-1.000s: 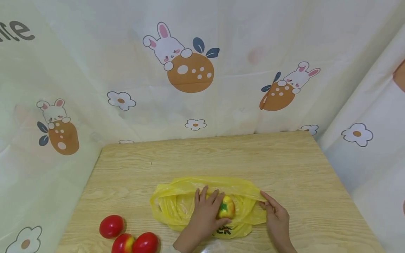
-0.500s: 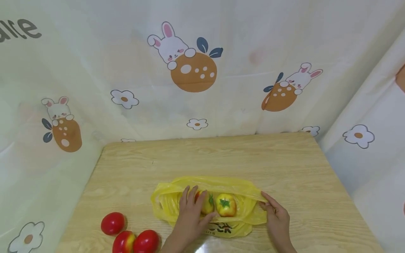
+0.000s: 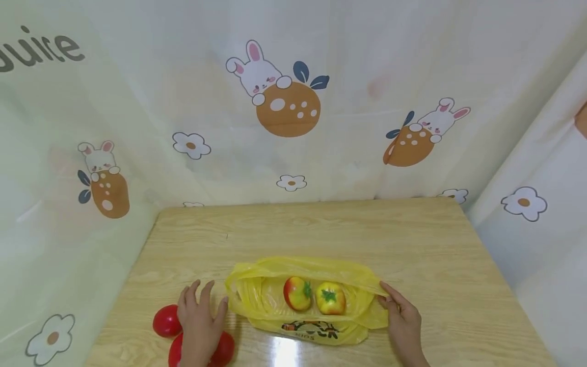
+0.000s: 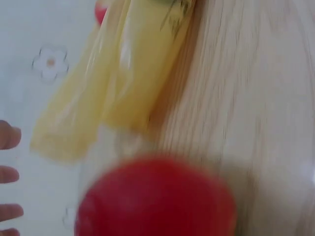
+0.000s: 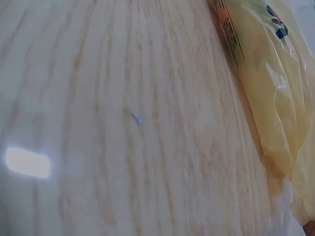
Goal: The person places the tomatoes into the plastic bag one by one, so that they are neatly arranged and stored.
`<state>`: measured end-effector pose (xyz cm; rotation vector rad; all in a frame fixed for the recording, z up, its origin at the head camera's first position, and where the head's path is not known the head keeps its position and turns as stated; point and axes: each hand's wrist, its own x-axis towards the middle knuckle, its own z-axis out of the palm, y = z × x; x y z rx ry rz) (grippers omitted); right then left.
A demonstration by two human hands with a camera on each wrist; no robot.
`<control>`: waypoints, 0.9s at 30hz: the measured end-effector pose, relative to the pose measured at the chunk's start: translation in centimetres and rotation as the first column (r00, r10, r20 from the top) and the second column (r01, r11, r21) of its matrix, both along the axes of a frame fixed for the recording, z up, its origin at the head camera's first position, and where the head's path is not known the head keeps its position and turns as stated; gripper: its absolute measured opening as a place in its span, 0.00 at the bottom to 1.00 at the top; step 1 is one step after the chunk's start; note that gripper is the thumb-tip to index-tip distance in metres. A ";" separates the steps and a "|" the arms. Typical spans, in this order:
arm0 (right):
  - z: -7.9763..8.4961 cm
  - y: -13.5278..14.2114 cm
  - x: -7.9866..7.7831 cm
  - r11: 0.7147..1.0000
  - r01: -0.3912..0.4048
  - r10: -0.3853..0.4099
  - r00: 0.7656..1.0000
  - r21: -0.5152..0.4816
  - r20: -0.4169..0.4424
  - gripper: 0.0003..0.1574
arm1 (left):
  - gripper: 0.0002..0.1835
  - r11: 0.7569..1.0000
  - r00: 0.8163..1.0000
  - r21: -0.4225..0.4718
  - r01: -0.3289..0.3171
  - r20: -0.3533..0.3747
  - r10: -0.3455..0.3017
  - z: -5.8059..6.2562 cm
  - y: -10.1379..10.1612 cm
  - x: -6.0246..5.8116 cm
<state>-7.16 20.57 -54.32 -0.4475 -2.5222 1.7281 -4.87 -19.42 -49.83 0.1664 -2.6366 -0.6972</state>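
Note:
A yellow plastic bag (image 3: 261, 300) lies on the table with its mouth spread. Inside it sit two red-and-yellow fruits with green leafy tops, a redder one (image 3: 297, 294) on the left and a yellower one (image 3: 331, 298) beside it. My right hand (image 3: 402, 321) pinches the bag's right edge between thumb and fingers. To the bag's left, my left hand (image 3: 201, 320) is over the smooth red fruits, fingers spread and partly covering them. One red fruit (image 3: 167, 321) shows left of the hand, another (image 3: 223, 349) right of it. In the left wrist view, a blurred red fruit (image 4: 157, 201) looms close.
The wooden table (image 3: 321, 229) reaches back to a curtain (image 3: 353, 153) printed with rabbits and flowers, which also hangs on both sides. In the right wrist view a small pale speck (image 5: 137, 118) lies on the wood.
My left hand has left a red-and-yellow fruit in the bag beside the other one, then moved left out of the bag to the red fruits. The right hand keeps its grip on the bag.

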 end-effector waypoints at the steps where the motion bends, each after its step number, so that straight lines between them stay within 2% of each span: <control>1: 0.0 0.0 0.0 1.000 -0.002 0.002 1.000 -0.004 -0.003 0.25 | 0.24 0.999 0.999 0.002 -0.037 0.006 0.037 0.0 -0.7 0.2; 4: 0.0 -0.1 -0.1 1.000 -0.009 0.009 1.000 -0.005 -0.009 0.25 | 0.24 0.989 0.988 0.026 -0.144 0.061 0.143 0.0 -2.7 0.5; 6: -0.1 -0.1 -0.1 1.000 -0.005 0.005 1.000 -0.004 0.001 0.25 | 0.25 0.976 0.970 0.042 -0.212 0.129 0.205 -0.1 -3.9 0.7; 8: -0.1 -0.1 -0.1 1.000 -0.001 0.001 1.000 0.002 0.008 0.24 | 0.25 0.962 0.944 0.055 -0.266 0.218 0.248 -0.3 -4.9 0.9; 11: -0.3 -0.1 -0.1 1.000 0.004 -0.004 1.000 0.011 0.011 0.24 | 0.26 0.948 0.897 0.061 -0.312 0.347 0.273 -0.8 -6.1 1.2; 13: -0.5 -0.1 -0.1 1.000 0.002 -0.002 1.000 0.013 0.016 0.24 | 0.26 0.944 0.873 0.057 -0.325 0.403 0.276 -1.1 -6.7 1.4; 14: -0.5 -0.1 -0.1 1.000 0.000 -0.001 1.000 0.014 0.024 0.24 | 0.26 0.945 0.866 0.056 -0.323 0.419 0.271 -1.3 -6.9 1.6; 17: -0.7 -0.1 0.0 0.999 -0.010 0.007 0.999 0.052 0.047 0.24 | 0.25 0.948 0.859 0.069 -0.310 0.447 0.248 -1.6 -7.4 1.9; 21: -0.8 -0.1 0.1 0.996 -0.020 0.016 0.999 0.089 0.044 0.24 | 0.27 0.947 0.861 0.134 -0.292 0.468 0.199 -1.9 -7.7 2.0; 23: -0.7 -0.2 0.0 0.997 -0.018 0.016 0.999 0.070 0.037 0.24 | 0.27 0.943 0.864 0.159 -0.292 0.466 0.189 -2.1 -7.9 2.1; 27: -0.6 -0.3 -0.1 0.999 -0.023 0.021 0.999 0.034 0.037 0.24 | 0.27 0.942 0.896 0.187 -0.280 0.403 0.186 -2.1 -8.4 2.2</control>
